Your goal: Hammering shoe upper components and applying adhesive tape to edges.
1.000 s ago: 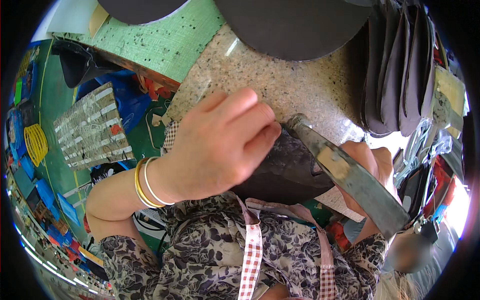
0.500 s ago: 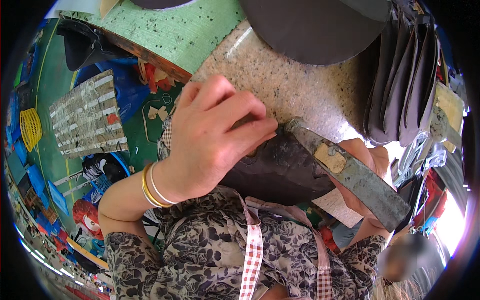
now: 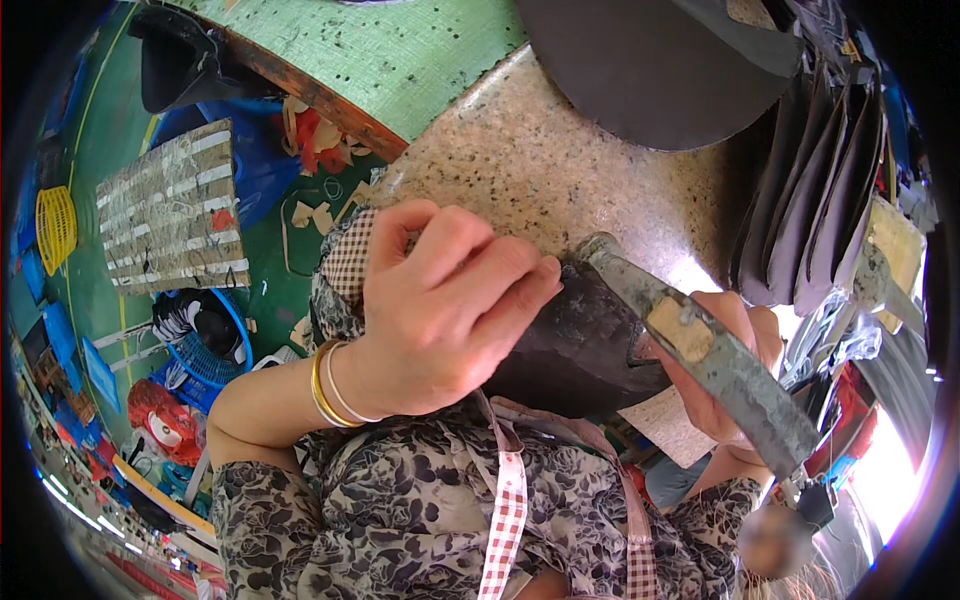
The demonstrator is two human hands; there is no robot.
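Note:
My left hand (image 3: 450, 310), with a gold and a pale bangle at its wrist, has its fingers curled at the upper edge of a dark brown leather-like piece (image 3: 570, 350). Its fingertips pinch that edge, partly hidden behind the hand. My right hand (image 3: 735, 330) is closed around a hammer (image 3: 755, 390). The grey metal head lies slantwise across the view, with the pale wooden handle end showing in its eye. The head's narrow end is right beside the left fingertips, at the edge of the speckled stone slab (image 3: 480, 150). The hammer's handle is hidden behind its head.
A large dark rounded piece (image 3: 660, 80) lies on the slab, and several similar pieces (image 3: 800, 200) stand bunched at right. A green work surface (image 3: 390, 50) adjoins the slab. At left are a striped board (image 3: 175, 215) and a blue basket (image 3: 215, 350). A person (image 3: 775, 540) shows at lower right.
My left hand has shifted slightly right and down, its fingers curled more tightly. The hammer has moved a little down in view. The whole scene has shifted slightly.

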